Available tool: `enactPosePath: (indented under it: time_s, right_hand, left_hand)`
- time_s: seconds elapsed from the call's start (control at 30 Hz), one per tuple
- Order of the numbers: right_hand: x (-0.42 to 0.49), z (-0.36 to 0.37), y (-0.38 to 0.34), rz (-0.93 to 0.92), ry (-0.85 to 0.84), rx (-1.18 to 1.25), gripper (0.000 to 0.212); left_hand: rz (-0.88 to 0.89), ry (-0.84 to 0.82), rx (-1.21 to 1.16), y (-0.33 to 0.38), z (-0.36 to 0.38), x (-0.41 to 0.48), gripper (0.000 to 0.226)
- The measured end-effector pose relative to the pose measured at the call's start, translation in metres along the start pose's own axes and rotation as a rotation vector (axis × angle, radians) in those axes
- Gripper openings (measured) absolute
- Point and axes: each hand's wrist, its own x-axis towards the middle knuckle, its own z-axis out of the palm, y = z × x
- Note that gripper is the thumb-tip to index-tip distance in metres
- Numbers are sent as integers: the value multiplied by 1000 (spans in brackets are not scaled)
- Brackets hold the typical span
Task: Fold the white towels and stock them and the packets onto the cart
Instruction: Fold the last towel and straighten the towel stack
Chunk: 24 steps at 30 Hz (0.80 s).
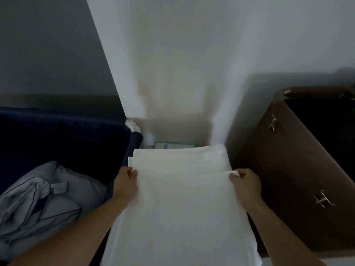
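Note:
A white towel point(182, 204) stretches flat from the bottom of the view up to the middle. My left hand point(126, 181) pinches its left upper corner and my right hand point(245, 182) pinches its right upper corner. Beyond that held edge lies more white towel point(180, 158), folded flat; whether it is the same piece I cannot tell. A pale green packet point(173, 145) peeks out just behind the towels, against the wall. The cart itself is hidden under the towels.
A dark blue fabric bin point(67, 139) stands at the left, with a light grey bag point(38, 204) slumped in front of it. A brown cabinet point(292, 169) with metal handles stands at the right. A white wall rises straight ahead.

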Motion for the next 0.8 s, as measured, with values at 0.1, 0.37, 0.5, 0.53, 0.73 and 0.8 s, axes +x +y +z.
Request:
enactPosePath:
  time_s: [0.1,0.37,0.5,0.53,0.73,0.8]
  right_hand:
    - [11,2,-6,-46,72,-38,22]
    - [-18,23,23,-195,134,-499,52]
    - [-45,23,23,-519,98,-865,57]
    - [-56,28,26,-565,30,-932,56]
    - [-82,43,52,-449,-260,-1079,87]
    - [-79,45,53,-433,-269,-1079,84]
  left_hand:
    - [26,24,-29,4,5,16,25]
    - [257,-50,390,-18,20,-14,60]
    - [722,-111,723,-18,22,-34,61]
    - [811,-159,743,-19,26,-43,62]
    - [730,-405,807,-40,45,-64,84]
    - [707,-408,839,-44,49,-60,81]
